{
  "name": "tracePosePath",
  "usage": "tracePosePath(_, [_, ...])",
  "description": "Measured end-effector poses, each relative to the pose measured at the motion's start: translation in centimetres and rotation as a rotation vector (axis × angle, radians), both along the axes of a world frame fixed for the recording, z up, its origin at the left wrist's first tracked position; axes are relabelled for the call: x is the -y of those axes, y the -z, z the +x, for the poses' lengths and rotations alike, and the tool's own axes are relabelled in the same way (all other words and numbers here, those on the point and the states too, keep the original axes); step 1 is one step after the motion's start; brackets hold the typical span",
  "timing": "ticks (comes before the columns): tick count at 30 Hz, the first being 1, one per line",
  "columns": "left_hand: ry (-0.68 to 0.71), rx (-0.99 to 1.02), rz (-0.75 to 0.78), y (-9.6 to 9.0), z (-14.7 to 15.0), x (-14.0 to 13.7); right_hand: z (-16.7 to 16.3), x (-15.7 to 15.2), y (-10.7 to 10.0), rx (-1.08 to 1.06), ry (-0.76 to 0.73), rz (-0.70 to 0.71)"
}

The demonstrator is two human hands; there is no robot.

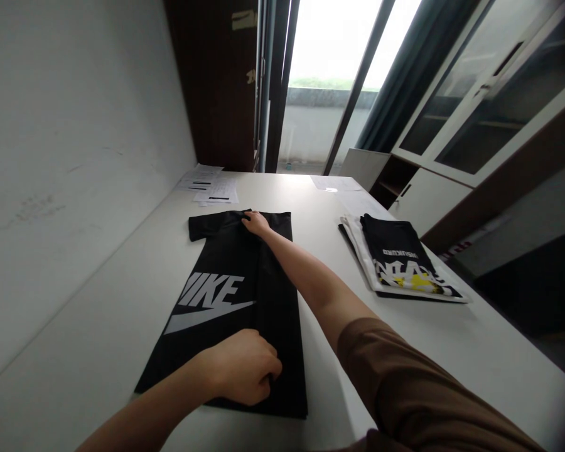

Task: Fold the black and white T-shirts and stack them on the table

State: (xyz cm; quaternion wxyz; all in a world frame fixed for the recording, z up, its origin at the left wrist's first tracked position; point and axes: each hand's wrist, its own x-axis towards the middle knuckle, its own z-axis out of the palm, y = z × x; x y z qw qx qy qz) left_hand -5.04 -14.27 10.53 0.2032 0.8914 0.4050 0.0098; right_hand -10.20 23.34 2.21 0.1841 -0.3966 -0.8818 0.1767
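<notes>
A black T-shirt (277,301) with a large grey print lies partly folded on the white table, one sleeve sticking out to the left. My left hand (245,367) is closed over its near part, fingers curled down on the fabric; the fingertips are partly hidden. Reaching across the shirt, my right hand (255,223) grips the cloth at the far end, near the neckline, with bent fingers.
To the right lies a stack of folded shirts (400,251), black and white, the top one with a yellow and white print. Paper sheets (216,188) rest by the left wall, with more papers (336,183) at the table's far edge. A cabinet (428,194) stands beyond.
</notes>
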Motion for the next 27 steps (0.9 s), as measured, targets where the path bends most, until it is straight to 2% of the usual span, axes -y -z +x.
tracePosePath(5, [-0.087,-0.084,-0.156,0.1,-0.6,0.2,1.7,-0.4,0.3,-0.087,0.023,-0.010])
tracePosePath(11, [-0.112,0.059,0.065,1.5,1.1,-0.6,6.9,-1.9,1.4,-0.099,0.262,-0.028])
tracePosePath(15, [-0.096,0.114,0.128,3.0,2.1,-0.7,9.9,-2.0,2.6,-0.024,0.347,-0.025])
tracePosePath(22, [-0.012,0.112,0.069,5.0,2.4,-0.3,12.1,-1.6,5.8,0.221,0.225,0.028])
tracePosePath(27, [-0.052,0.117,0.077,6.3,3.9,0.3,12.1,-2.9,6.2,0.253,0.173,0.015])
